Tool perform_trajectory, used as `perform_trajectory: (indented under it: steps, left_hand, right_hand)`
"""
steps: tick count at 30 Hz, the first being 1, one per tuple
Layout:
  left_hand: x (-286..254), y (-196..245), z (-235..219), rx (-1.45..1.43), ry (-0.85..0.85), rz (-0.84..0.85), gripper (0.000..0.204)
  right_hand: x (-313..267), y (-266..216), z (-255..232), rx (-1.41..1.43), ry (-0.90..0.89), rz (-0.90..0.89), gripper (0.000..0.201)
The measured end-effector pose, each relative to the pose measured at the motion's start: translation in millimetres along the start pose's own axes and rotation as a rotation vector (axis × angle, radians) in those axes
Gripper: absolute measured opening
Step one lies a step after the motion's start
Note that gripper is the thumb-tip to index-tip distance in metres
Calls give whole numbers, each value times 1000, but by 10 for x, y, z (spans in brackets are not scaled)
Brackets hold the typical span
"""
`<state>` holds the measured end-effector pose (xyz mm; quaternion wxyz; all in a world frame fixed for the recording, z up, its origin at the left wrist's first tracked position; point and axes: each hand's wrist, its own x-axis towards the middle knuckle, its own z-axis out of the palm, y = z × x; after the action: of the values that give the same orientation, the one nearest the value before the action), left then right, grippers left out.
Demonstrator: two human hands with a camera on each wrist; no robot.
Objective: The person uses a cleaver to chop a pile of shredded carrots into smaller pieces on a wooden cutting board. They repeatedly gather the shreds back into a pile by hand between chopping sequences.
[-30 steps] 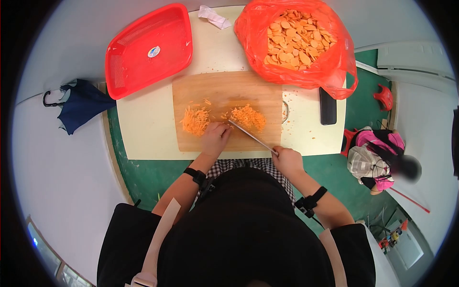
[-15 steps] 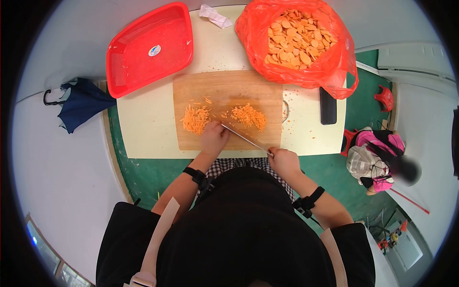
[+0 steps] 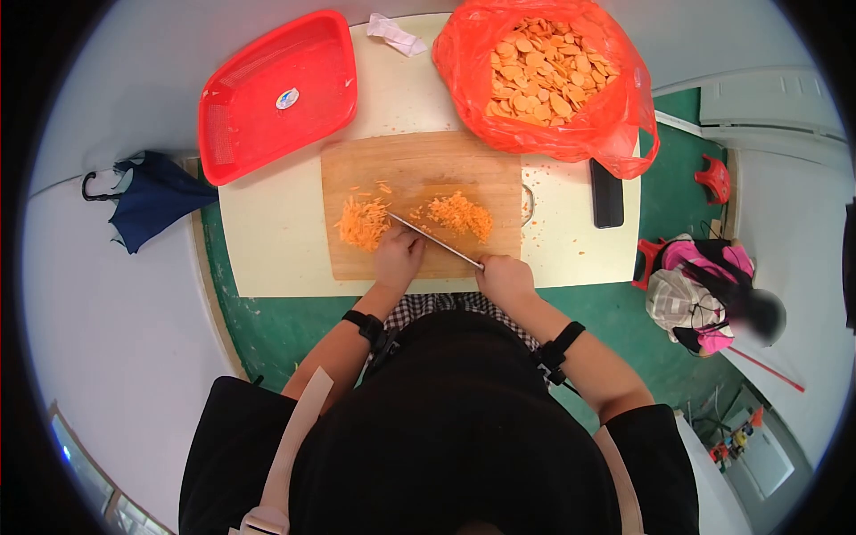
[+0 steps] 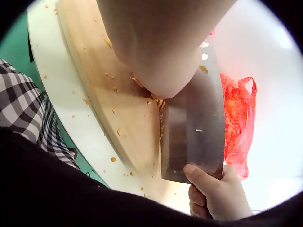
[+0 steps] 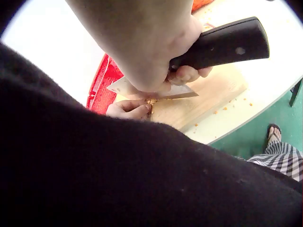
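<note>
On the wooden cutting board (image 3: 419, 165), my left hand (image 3: 399, 259) holds down carrot pieces with curled fingers. Those pieces are mostly hidden; orange bits (image 4: 161, 102) show under the hand against the blade. My right hand (image 3: 506, 280) grips the black handle (image 5: 227, 45) of a broad cleaver (image 4: 201, 123), its thumb on the blade's side. Seen from the head, the cleaver slants across the board, its blade right beside the left fingertips. A pile of carrot shreds (image 3: 362, 223) lies left of the blade. Finer chopped carrot (image 3: 460, 216) is heaped on its right.
Behind the board stand a red plastic basket (image 3: 312, 134) and a red plastic bag (image 3: 571, 143) full of carrot slices (image 3: 548, 76). A black phone (image 3: 607, 196) lies on the table's right side. Crumpled paper (image 3: 395, 36) is at the back; a person (image 3: 700, 290) sits off to the right.
My right hand and the cleaver have shifted left; the blade's far end moved from the chopped heap to beside the shred pile. My left hand has stayed nearly in place.
</note>
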<state>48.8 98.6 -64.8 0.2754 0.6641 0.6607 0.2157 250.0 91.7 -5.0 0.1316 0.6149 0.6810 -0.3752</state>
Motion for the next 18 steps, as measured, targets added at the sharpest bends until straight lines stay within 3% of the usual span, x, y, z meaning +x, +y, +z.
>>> perform_trajectory:
  steps: [8,13,18]
  left_hand:
    - [-23,-90,-89,-63,-37,45,13]
    - [-29,-174,-121,-99,-39,-87,14]
    - [-4,-205,-219,-124,-18,-112,13]
  right_hand:
    - [-239,243,-51,6,5,8,21]
    - [-336,275,-30,46,96,28,19]
    - [-335,200,16,33,69,-9,20]
